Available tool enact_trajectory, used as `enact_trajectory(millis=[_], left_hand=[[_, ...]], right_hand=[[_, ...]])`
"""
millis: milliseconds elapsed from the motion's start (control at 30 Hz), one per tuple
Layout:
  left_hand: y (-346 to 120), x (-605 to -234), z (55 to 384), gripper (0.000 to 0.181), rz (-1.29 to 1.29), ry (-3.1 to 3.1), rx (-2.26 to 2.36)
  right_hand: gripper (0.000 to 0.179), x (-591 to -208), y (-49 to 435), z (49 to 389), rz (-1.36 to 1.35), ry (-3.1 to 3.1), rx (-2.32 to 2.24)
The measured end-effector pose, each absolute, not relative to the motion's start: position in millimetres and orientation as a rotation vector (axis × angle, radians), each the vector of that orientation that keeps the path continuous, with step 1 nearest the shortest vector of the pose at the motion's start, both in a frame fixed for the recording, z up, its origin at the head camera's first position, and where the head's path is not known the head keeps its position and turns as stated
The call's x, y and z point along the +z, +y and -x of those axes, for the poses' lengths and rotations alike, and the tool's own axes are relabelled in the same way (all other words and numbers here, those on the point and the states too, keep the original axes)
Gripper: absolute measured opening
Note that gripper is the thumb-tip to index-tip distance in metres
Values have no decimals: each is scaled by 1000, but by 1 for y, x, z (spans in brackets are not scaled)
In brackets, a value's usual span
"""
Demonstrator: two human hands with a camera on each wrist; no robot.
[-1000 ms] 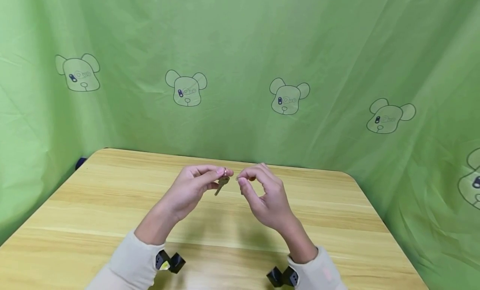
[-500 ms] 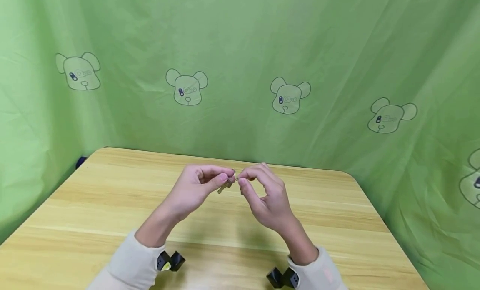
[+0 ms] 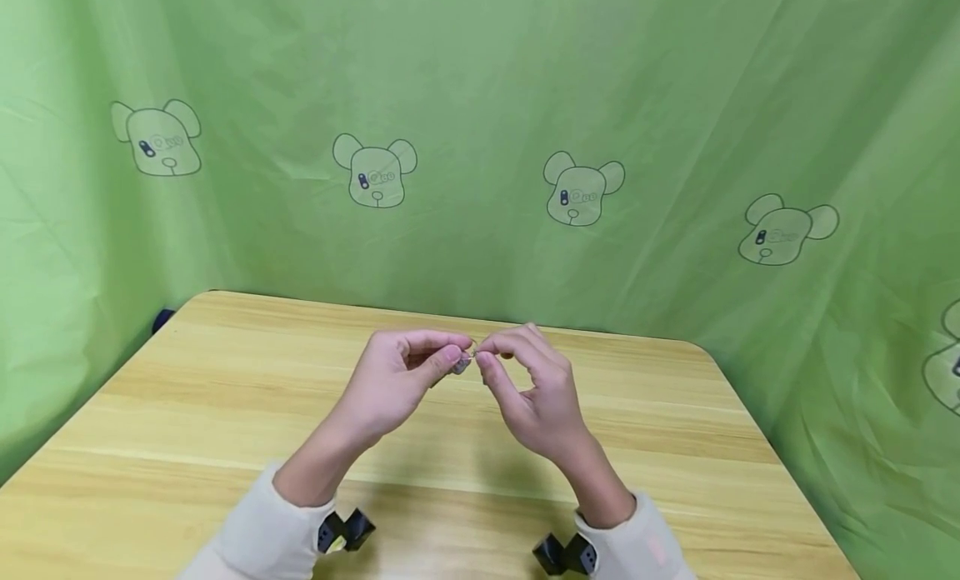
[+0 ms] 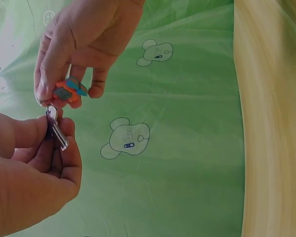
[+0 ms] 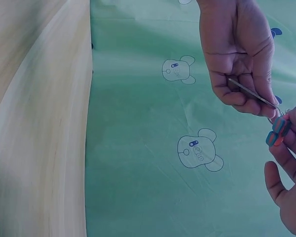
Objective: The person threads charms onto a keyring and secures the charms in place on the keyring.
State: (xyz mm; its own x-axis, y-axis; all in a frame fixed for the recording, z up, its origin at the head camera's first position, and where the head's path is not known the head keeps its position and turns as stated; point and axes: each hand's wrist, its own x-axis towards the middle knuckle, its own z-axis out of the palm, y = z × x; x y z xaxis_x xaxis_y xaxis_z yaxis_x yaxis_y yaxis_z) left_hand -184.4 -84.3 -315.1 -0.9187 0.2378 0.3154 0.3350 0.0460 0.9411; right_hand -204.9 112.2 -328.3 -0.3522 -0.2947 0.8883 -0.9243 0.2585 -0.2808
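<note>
Both hands meet above the table in the head view, fingertips almost touching. My left hand (image 3: pixel 382 384) pinches a metal key (image 4: pixel 58 132) at its ring end, thumb against forefinger. In the right wrist view the key (image 5: pixel 251 92) sticks out across the left fingers. My right hand (image 3: pixel 534 392) pinches the small metal end of a keychain charm (image 4: pixel 69 92) in orange and teal. The charm (image 5: pixel 278 131) dangles below the right fingertips. A thin metal ring (image 3: pixel 473 347) shows between the hands; whether it is linked to the charm's end is too small to tell.
The wooden table (image 3: pixel 225 397) spreads beneath the hands. Green cloth (image 3: pixel 480 80) with printed bear heads hangs behind it and at the sides. A black wrist camera (image 3: pixel 345 531) sits on the left sleeve, another black camera (image 3: pixel 564 555) on the right.
My left hand has shifted slightly right, closing the gap to the right hand. The key, hanging in plain sight earlier, has turned and is mostly behind the left thumb. The right hand stays nearly still.
</note>
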Motion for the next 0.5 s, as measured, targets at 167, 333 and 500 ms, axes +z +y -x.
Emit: enact_trajectory(millis=[167, 333, 500], left_hand=[[-84, -313, 182, 18, 569, -2263, -1965], [-84, -312, 180, 19, 550, -2287, -1949], [-84, -311, 180, 19, 547, -2302, -1928]], right_hand=[[15, -328, 112, 205, -1100, -1821, 1091], [13, -329, 113, 206, -1105, -1815, 1048], [13, -331, 113, 210, -1125, -1777, 1007]])
